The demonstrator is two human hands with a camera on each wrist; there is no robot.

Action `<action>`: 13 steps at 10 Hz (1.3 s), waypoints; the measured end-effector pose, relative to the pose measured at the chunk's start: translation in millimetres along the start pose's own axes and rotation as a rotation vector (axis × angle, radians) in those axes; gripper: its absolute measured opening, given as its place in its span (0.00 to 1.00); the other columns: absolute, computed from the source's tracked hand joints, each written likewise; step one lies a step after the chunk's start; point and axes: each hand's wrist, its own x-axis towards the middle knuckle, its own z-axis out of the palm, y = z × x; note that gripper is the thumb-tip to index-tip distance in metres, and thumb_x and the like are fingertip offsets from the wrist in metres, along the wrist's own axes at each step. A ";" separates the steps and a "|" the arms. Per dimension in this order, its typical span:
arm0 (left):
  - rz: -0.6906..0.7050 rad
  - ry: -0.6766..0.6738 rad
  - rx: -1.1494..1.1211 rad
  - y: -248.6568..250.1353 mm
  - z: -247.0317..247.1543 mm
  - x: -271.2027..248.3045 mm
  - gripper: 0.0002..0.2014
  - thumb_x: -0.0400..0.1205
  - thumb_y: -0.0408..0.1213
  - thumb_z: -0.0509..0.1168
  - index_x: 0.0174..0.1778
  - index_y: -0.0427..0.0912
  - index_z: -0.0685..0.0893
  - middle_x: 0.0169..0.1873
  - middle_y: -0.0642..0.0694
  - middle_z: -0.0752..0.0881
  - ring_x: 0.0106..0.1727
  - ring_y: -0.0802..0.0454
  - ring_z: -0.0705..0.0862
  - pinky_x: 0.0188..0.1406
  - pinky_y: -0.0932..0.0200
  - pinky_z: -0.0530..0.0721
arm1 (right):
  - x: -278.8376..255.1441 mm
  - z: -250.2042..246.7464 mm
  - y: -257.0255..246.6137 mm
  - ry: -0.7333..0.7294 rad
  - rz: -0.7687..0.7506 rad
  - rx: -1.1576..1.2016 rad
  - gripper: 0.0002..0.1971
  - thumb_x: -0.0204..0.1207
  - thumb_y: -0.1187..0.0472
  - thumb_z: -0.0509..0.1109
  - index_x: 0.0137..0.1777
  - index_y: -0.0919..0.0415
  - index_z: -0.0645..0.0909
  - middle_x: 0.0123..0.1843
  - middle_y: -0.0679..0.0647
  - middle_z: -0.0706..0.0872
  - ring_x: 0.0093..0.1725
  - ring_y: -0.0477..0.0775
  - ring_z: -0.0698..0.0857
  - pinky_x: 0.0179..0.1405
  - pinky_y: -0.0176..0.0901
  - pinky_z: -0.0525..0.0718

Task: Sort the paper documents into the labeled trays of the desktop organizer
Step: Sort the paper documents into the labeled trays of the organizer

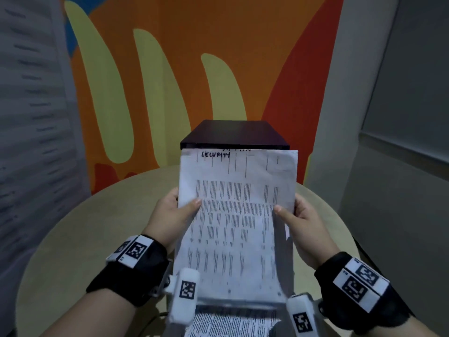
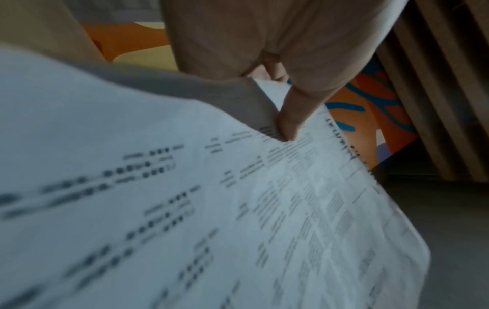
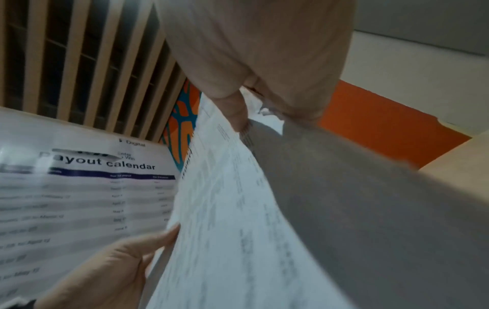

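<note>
Both hands hold up a white sheet (image 1: 235, 215) printed with a table of dark columns, with "SECURITY" handwritten at its top. My left hand (image 1: 185, 206) pinches the sheet's left edge, thumb on the printed face. On the right edge my right hand (image 1: 286, 211) pinches it the same way. The sheet's top edge is level with the front lip of the dark desktop organizer (image 1: 233, 135) and hides its trays and labels. The left wrist view shows the left thumb (image 2: 288, 125) pressed on the sheet (image 2: 238, 209). The right thumb (image 3: 238, 113) presses the curved sheet (image 3: 232, 209).
The organizer stands at the far side of a round beige table (image 1: 97, 227). More printed papers (image 1: 230, 319) lie below the held sheet near me. A sheet headed "Payout calendar" (image 3: 79, 188) shows beyond the left hand (image 3: 119, 271). An orange and yellow wall (image 1: 170, 69) rises behind.
</note>
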 end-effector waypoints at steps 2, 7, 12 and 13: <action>-0.345 -0.096 0.252 -51.8 -6.4 17.4 0.08 0.80 0.27 0.65 0.49 0.41 0.86 0.50 0.40 0.88 0.50 0.42 0.86 0.58 0.46 0.81 | 13.7 -9.4 36.8 -0.220 0.458 -0.214 0.15 0.85 0.69 0.57 0.62 0.57 0.83 0.58 0.55 0.90 0.59 0.61 0.88 0.65 0.62 0.82; -0.506 -0.008 0.783 -77.9 8.3 13.0 0.15 0.80 0.30 0.67 0.31 0.47 0.71 0.31 0.50 0.75 0.33 0.52 0.77 0.43 0.61 0.76 | 24.5 6.7 78.6 -0.223 0.603 -0.810 0.13 0.85 0.66 0.55 0.39 0.54 0.70 0.55 0.59 0.74 0.38 0.49 0.73 0.34 0.27 0.70; -0.567 -0.044 0.804 -79.3 6.4 10.8 0.08 0.77 0.27 0.63 0.48 0.37 0.70 0.46 0.39 0.78 0.45 0.42 0.78 0.42 0.55 0.74 | 11.9 20.4 59.1 -0.090 0.679 -0.813 0.04 0.78 0.68 0.58 0.46 0.66 0.73 0.44 0.59 0.77 0.41 0.57 0.75 0.28 0.40 0.65; -0.570 -0.047 0.783 -78.8 7.0 11.1 0.11 0.76 0.27 0.63 0.52 0.37 0.70 0.47 0.38 0.79 0.44 0.41 0.78 0.41 0.55 0.73 | 10.7 22.2 56.7 -0.097 0.685 -0.833 0.03 0.79 0.69 0.57 0.46 0.66 0.72 0.43 0.59 0.76 0.41 0.57 0.73 0.28 0.40 0.64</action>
